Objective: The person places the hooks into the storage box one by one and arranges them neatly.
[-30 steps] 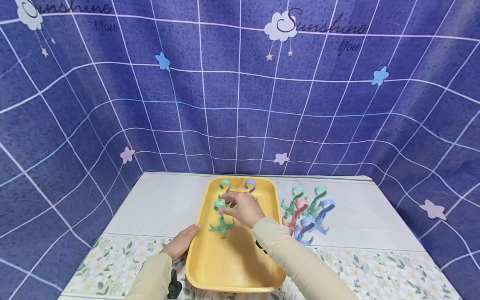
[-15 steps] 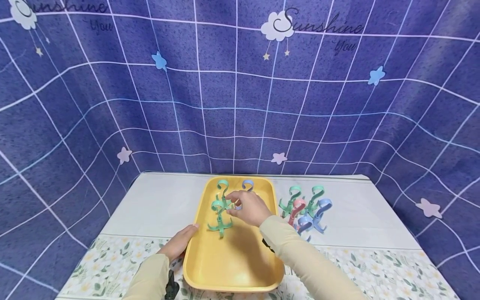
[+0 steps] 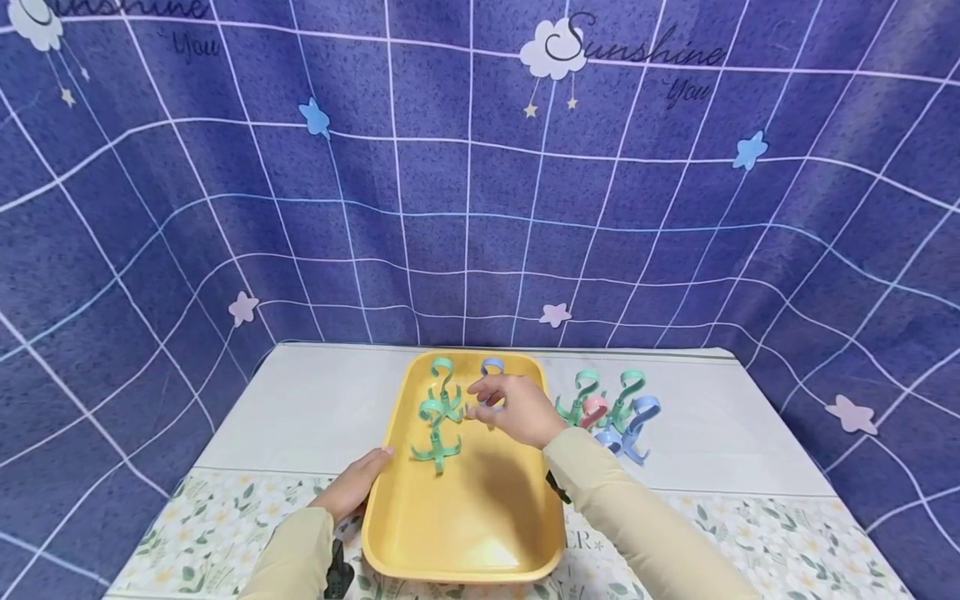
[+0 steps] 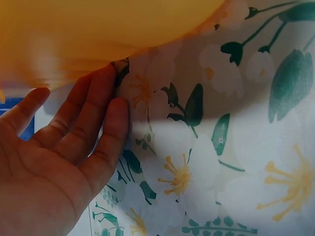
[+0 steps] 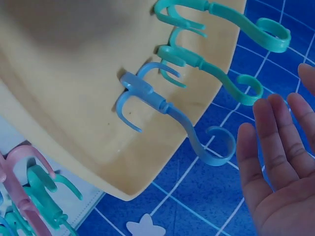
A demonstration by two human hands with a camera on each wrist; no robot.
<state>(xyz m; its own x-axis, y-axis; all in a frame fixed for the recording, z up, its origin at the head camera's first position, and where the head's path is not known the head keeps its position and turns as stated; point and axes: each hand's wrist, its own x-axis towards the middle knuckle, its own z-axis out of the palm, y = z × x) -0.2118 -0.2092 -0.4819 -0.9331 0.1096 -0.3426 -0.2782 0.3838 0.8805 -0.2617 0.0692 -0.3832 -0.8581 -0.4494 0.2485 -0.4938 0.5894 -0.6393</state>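
My left hand [image 3: 351, 487] rests against the outer left side of a yellow plastic tray [image 3: 465, 517]. In the left wrist view its thumb and fairly straight fingers reach the tray's edge from below. Inside the tray, two green multi-prong hooks [image 3: 438, 450] stand upright along the left side, one behind the other. A blue multi-prong hook [image 5: 152, 96] stands at the back right, partly hidden by my right hand [image 3: 521, 410] in the head view. That hand hovers over the tray with fingers loosely bent and nothing between them, near the blue hook's curled top.
Right of the tray stands a cluster of hooks: green ones [image 3: 576, 412], a pink one [image 3: 595, 408] and blue ones [image 3: 637, 429]. My right forearm partly covers them. A white and floral cloth [image 3: 750, 533] lies under everything. A blue grid-patterned curtain [image 3: 480, 183] hangs behind.
My right hand has withdrawn rightward from the nearer green hook, which stays standing in the tray. The left hand keeps its place at the tray's side. The head view has shifted slightly.
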